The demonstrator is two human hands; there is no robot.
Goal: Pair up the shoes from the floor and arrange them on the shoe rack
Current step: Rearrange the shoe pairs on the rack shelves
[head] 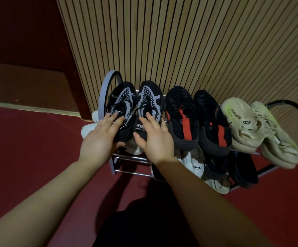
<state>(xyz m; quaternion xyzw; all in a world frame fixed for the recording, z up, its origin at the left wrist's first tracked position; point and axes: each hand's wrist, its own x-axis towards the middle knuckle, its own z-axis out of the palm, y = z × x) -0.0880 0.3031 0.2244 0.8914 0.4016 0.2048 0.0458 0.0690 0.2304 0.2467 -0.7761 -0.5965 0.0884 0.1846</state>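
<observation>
Left hand (102, 138) and right hand (155, 139), fingers straight, each rested on one heel of the black-and-grey sneaker pair (125, 102); toes pointed up-frame on the shoe rack (109, 82).

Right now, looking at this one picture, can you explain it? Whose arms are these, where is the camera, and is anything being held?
There is no machine: a person wears one camera on the head, looking down, so both arms are their own. The left hand and right hand rest with straight fingers on the black and grey pair at the left end of the top tier of the shoe rack. Next come a black and red pair and a beige pair. Below sit more shoes. Nothing looks gripped.
</observation>
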